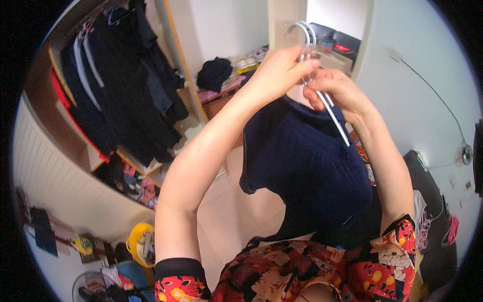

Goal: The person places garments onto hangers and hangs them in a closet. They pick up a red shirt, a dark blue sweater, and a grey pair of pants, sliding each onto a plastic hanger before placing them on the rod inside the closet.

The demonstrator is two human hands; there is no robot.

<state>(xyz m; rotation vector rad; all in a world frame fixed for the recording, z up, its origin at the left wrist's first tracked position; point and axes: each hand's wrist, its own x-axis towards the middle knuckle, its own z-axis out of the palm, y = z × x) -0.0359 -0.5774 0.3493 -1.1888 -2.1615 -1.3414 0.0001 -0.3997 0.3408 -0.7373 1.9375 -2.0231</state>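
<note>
In front of me, at the upper centre, my left hand (283,71) grips the necks of what look like two pale wire clothes hangers (337,121), just below their curved hooks. Beside it, my right hand (336,87) has its fingers closed around the hangers a little lower, so both hands nearly touch. A navy garment (302,162) hangs below them and reaches down toward my chest. One straight hanger arm slants down to the right across the garment's front. How much of the hangers lies inside the garment is hidden.
An open wardrobe (192,75) on the left holds dark hanging clothes (124,87). Shoes (245,61) and a black cloth bundle (214,73) sit beyond it. A yellow basket (135,247) and a fan (90,288) stand lower left. At right are a wall cable (434,74) and a dark grey covered object (424,188).
</note>
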